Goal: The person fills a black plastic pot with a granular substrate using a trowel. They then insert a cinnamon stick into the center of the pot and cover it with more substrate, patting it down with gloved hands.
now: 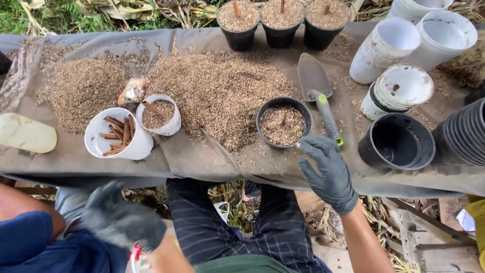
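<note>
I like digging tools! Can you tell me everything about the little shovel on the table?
The trowel lies flat on the grey cloth, blade pointing away from the person. Its pointed metal blade looks dull grey and dusty with husk bits. The handle is dark grey with green trim at both ends. It lies just right of the black pot filled with husk. The gloved right hand is near the handle's end, not holding it.

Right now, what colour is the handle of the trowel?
Grey, with green at both ends, on the trowel; head view.
</note>
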